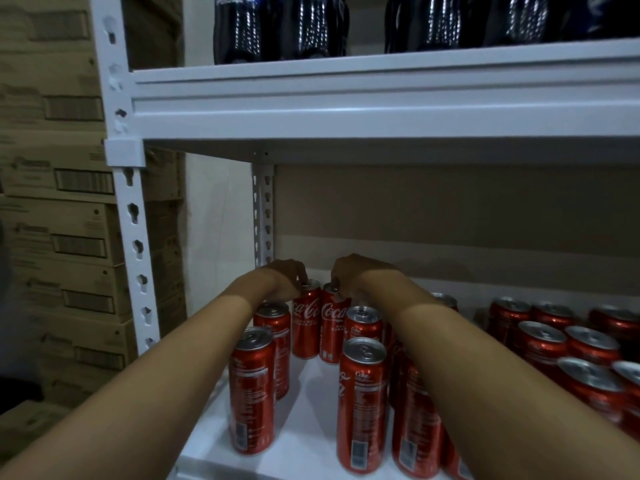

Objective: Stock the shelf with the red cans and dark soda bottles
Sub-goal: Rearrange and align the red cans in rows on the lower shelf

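Observation:
Both arms reach deep into the lower white shelf [304, 441]. My left hand [282, 277] grips the top of a slim red can [306, 320] at the back. My right hand [349, 273] grips the top of the red can [331, 327] right beside it. Both cans stand upright on the shelf, logos facing me. Several more red cans [254, 389] stand in rows in front of them, and another group [568, 344] fills the right side. Dark soda bottles [277, 26] stand on the upper shelf [381, 98].
The white perforated shelf post [130, 209] rises at the left. Stacked cardboard boxes [59, 216] stand beyond it. A brown wall backs the lower shelf. A strip of bare shelf runs between the two front can rows.

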